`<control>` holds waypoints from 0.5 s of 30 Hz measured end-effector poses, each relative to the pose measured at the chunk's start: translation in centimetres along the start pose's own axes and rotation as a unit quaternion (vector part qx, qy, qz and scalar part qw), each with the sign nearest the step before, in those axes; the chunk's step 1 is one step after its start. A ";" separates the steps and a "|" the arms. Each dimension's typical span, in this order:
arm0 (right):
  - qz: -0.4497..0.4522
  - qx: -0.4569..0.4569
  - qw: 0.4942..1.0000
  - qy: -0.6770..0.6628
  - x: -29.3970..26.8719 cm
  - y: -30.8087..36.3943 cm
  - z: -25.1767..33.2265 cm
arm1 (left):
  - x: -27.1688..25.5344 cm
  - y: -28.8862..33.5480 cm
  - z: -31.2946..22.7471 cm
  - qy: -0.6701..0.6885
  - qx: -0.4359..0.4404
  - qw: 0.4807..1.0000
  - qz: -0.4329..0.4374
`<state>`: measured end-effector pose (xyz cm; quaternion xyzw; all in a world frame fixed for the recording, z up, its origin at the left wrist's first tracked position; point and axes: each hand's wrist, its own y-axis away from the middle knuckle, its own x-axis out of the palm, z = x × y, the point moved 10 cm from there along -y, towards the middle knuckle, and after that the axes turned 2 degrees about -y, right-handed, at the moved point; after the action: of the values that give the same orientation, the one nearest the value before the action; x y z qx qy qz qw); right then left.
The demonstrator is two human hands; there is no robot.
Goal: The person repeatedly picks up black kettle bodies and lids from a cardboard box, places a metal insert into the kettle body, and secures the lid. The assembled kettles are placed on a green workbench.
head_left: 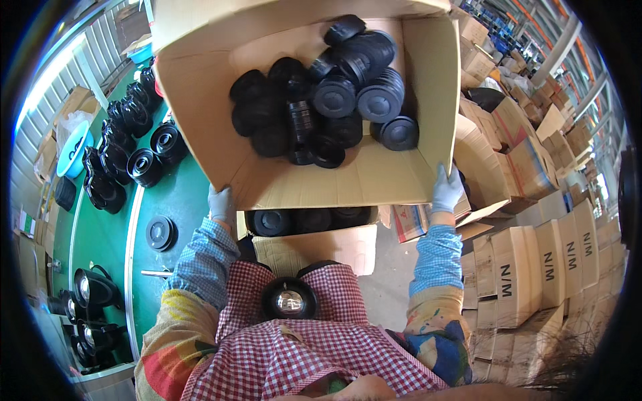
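Observation:
A large open cardboard box (334, 190) is held out in front of me, tipped so its inside faces me. My left hand (221, 202), in a pale glove, is closed on its near left corner. Gripping the near right corner is my right hand (447, 190), gloved the same way. Inside, black round ribbed parts (334, 98) lie heaped, some in stacks. Below the held box, a second cardboard box (321, 249) shows more black round parts (271, 221). On my lap rests a black round part (289, 300) with a shiny centre.
To the left runs a green-topped table (160, 200) with a black disc (160, 232), rows of black curved housings (107, 150) and a blue basin (75, 150). Stacked cartons (515, 281) stand on the right, and an open carton (483, 170) sits beside the held box.

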<state>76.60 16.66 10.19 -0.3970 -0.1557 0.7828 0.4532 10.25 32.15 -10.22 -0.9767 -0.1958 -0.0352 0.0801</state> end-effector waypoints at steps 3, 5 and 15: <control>-0.008 0.067 0.997 -0.023 0.5 3.3 -6.3 | -0.1 2.3 -0.9 -0.007 -0.012 1.000 -0.005; -0.006 0.164 0.981 -0.099 0.1 5.9 -7.6 | 0.0 3.1 -3.0 -0.054 0.037 0.997 0.036; 0.001 0.384 0.879 -0.283 3.8 18.2 -17.7 | 4.4 -1.4 -11.6 -0.181 0.164 0.960 0.139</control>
<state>78.39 7.91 -13.92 0.0461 0.0362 0.8607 0.5058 13.29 33.11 1.86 -0.9577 -0.0729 0.1865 0.2066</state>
